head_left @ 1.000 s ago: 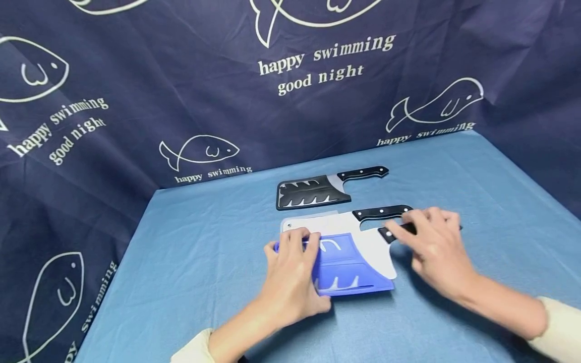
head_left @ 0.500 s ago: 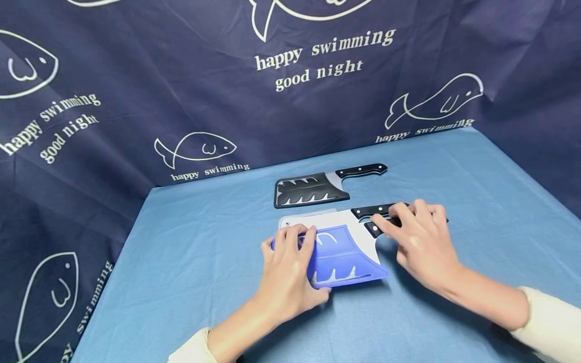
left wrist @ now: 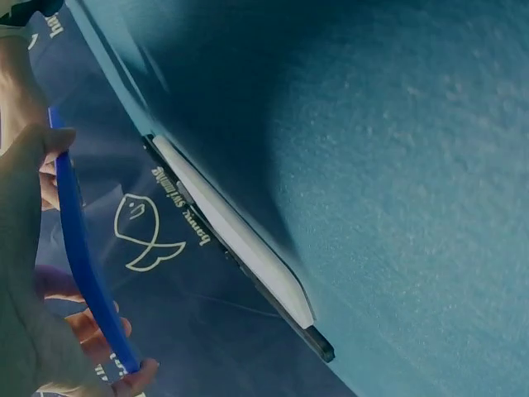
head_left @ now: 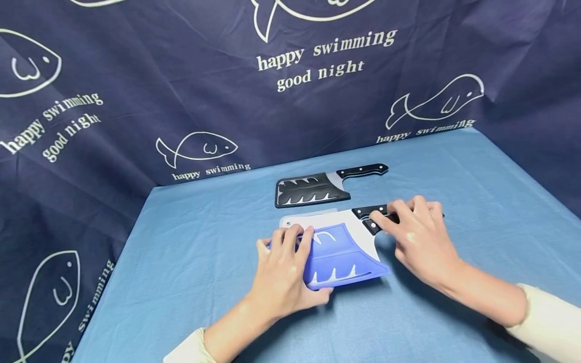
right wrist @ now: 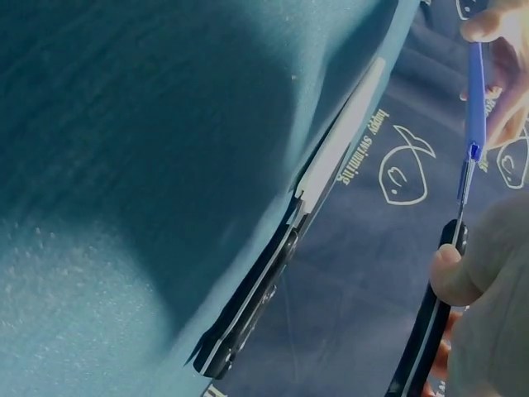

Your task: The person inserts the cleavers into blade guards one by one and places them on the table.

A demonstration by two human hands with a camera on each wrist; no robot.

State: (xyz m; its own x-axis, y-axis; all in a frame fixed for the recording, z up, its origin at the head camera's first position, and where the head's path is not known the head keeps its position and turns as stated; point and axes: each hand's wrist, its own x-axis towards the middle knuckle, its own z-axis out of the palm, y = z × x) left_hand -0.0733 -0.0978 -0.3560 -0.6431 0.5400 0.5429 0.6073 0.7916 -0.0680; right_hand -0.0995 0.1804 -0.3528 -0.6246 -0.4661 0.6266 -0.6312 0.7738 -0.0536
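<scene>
My left hand [head_left: 281, 275] grips a blue blade cover [head_left: 336, 254] by its left end, fingers over the top edge and thumb below. A cleaver sits mostly inside that cover; a strip of its bright blade [head_left: 366, 239] shows at the right. My right hand [head_left: 422, 239] holds the cleaver's black handle [right wrist: 426, 331]. Both wrist views show cover and cleaver raised off the table. Just behind lies a second cleaver with a pale blade [head_left: 327, 218] and a black riveted handle [head_left: 367, 210], partly hidden by the cover and my right hand.
Farther back on the blue cloth-covered table [head_left: 204, 242] lies another cleaver in a black cover [head_left: 308, 190], its handle [head_left: 363, 170] pointing right. A dark blue curtain [head_left: 181, 75] with white fish and lettering hangs behind the table.
My right hand has moved left with the cleaver, and less of its blade shows outside the blue cover. My left hand still holds the cover. The other two cleavers have stayed put.
</scene>
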